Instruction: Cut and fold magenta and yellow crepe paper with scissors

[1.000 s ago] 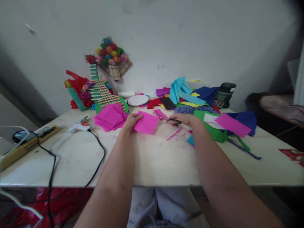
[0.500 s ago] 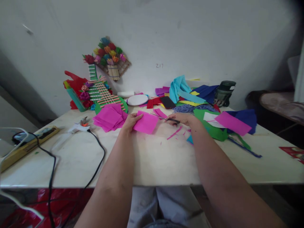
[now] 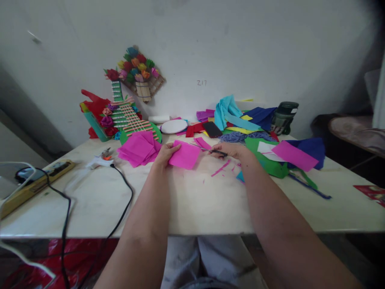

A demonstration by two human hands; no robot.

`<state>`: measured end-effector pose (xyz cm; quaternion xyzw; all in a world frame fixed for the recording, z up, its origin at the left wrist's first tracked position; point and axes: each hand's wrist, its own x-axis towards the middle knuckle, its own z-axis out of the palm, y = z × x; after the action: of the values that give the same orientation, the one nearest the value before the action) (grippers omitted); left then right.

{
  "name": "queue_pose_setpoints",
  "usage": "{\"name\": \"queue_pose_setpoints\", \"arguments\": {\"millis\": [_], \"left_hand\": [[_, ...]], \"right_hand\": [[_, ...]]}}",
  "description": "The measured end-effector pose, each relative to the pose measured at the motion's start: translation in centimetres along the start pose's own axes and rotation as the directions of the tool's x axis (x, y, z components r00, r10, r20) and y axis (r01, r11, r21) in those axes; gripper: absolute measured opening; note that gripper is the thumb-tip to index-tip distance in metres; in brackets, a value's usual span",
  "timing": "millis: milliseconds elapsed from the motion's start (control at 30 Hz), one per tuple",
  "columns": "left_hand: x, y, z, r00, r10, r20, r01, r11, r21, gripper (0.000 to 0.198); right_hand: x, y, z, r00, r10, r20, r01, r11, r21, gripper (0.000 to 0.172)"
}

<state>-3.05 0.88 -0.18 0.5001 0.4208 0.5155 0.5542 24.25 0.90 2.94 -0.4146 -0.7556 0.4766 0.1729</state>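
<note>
The thumb of your left hand (image 3: pixel 166 155) lies on top of the pink sheet (image 3: pixel 185 155), and your left fingers pinch its near left edge. Your right hand (image 3: pixel 231 150) curls around the dark handles of the scissors (image 3: pixel 219 153); those fingers are closed on the grip, though how they sit in the loops is hidden. The blades point leftward from your right fingers and reach the sheet's far right corner; you cannot tell whether they bite into it.

Just nearer to you than your right fingers, thin pink scraps (image 3: pixel 221 168) lie on the counter (image 3: pixel 210 208). Just beyond the blades, between your two hands, is a pink strip (image 3: pixel 203 143). Close on the left of your left fingers, a pink pile (image 3: pixel 140 148) lies fanned out.

Right of your right fingers, past the wrist, green paper (image 3: pixel 275 168) lies under a white slip (image 3: pixel 269 151) and a pink rectangle (image 3: pixel 296 155). Beyond those fingers are a tangle of yarn (image 3: pixel 243 137) and a dark phone (image 3: pixel 212 130). Beyond your left fingers is a white disc (image 3: pixel 174 126).

Farther left of your left fingers, past the pile, is a glue gun (image 3: pixel 100 160). Behind the pile stands a green guitar (image 3: pixel 128 116). Farthest beyond your left fingers, paper flowers (image 3: pixel 140 66) rest against the wall (image 3: pixel 255 48).
</note>
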Motion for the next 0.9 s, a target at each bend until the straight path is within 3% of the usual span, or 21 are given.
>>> {"name": "queue_pose_setpoints", "arguments": {"millis": [900], "left_hand": [[0.21,-0.2,-0.25,1.0,0.003,-0.009,-0.003,1.0,0.002,0.036]], "right_hand": [[0.2,0.11,-0.26,1.0,0.004,-0.005,-0.004,1.0,-0.013,0.038]]}}
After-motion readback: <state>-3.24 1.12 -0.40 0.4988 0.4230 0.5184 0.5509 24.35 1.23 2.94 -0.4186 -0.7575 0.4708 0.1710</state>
